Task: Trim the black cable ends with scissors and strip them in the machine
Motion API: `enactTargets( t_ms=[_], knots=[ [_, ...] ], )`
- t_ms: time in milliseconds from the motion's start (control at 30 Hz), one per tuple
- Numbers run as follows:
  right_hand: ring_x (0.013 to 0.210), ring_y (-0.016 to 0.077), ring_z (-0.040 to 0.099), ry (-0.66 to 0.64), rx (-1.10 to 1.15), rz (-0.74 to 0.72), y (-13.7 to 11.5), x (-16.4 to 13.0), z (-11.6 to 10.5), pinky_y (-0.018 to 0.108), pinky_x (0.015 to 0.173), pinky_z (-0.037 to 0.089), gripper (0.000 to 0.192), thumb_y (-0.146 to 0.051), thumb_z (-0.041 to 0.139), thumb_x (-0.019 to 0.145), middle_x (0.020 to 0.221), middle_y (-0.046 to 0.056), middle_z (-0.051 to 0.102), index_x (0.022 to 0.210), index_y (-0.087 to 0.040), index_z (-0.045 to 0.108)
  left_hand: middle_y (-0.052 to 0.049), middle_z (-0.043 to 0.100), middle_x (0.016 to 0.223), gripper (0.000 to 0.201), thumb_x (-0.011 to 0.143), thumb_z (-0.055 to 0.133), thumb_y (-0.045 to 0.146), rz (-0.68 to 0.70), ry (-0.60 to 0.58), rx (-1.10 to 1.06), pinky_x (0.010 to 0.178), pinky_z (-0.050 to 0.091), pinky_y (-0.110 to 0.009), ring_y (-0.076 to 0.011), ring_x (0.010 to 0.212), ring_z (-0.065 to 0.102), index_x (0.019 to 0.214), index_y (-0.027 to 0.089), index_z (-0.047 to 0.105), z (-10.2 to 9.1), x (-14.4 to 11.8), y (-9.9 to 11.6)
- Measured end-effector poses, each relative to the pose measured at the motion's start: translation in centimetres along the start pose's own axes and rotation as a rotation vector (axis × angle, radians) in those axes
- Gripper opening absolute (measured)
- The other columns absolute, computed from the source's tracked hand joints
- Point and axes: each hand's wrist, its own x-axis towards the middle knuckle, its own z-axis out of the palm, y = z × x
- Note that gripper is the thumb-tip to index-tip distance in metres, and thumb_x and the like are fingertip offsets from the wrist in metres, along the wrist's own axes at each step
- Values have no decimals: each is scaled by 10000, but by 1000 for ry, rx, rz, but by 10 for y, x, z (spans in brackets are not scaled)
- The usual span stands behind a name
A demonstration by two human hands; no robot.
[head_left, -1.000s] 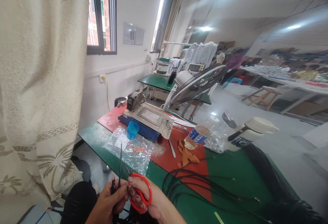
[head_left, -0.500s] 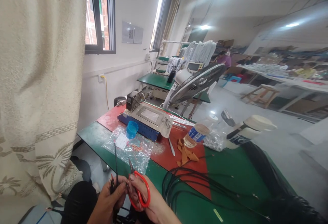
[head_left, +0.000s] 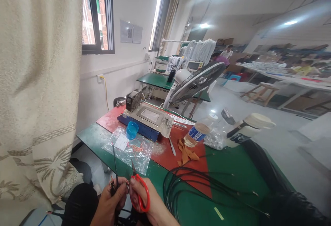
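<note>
My left hand [head_left: 113, 195] is closed around black cables [head_left: 115, 164], whose stripped ends point up past the fingers. Red-handled scissors [head_left: 143, 193] sit in my right hand [head_left: 141, 198], with the blades pointing up and away. The thumbs and fingertips of both hands nearly meet over the front edge of the table; whatever is pinched between them is too small to make out. Just beyond the hands lies a clear plastic bag [head_left: 141, 162] with small orange-red pieces [head_left: 136, 148] and a blue cup [head_left: 132, 130] on it.
A blue-based heating device [head_left: 139, 127] with a small fan [head_left: 133, 100] stands behind the bag. To the right are a bottle [head_left: 198, 134], orange cloth scraps [head_left: 187, 153], a white jug [head_left: 248, 129] and coiled black cables [head_left: 181, 181]. A large fan [head_left: 199, 82] stands beyond the table.
The camera view has shifted slightly. Both hands keep nearly the same pose, with the cables and scissors still held.
</note>
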Motion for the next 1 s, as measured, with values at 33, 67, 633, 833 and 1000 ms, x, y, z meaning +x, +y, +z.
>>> enactTargets(
  t_ms=[33, 67, 633, 833, 1000],
  knots=[
    [279, 30, 327, 0, 67, 44, -2, 0, 1, 150, 292, 211, 477, -585, 565, 716, 365, -64, 403, 554, -141, 500, 83, 333, 470, 295, 692, 627, 421, -5, 0, -1, 439, 156, -181, -25, 441, 238, 768, 144, 555, 0, 0, 0],
    [273, 30, 322, 1, 117, 88, -4, 0, 2, 148, 285, 204, 475, -591, 559, 715, 367, -67, 403, 569, -143, 502, 83, 336, 470, 297, 688, 633, 421, -8, -3, -1, 438, 157, -179, -24, 441, 237, 768, 143, 561, 0, -1, 0],
    [270, 31, 323, 1, 167, 58, 2, 2, 2, 150, 265, 209, 438, -537, 633, 684, 387, -59, 424, 573, -130, 513, 56, 436, 482, 342, 654, 662, 437, 8, 28, -31, 447, 246, -188, -47, 454, 338, 828, 155, 576, 3, -2, 2],
    [297, 28, 326, 19, 122, -23, 0, 0, 1, 156, 306, 220, 457, -545, 637, 683, 384, -62, 403, 555, -134, 484, 68, 408, 450, 372, 622, 684, 453, 18, 45, -55, 425, 217, -175, -32, 427, 322, 799, 137, 600, 6, -3, 5],
    [349, 37, 325, 29, -27, -62, 2, 0, 3, 172, 347, 222, 444, -549, 622, 695, 422, -59, 402, 572, -151, 470, 65, 417, 442, 370, 639, 684, 420, 13, 57, -28, 423, 247, -167, -37, 430, 342, 847, 120, 621, 5, -2, 4]
  ],
)
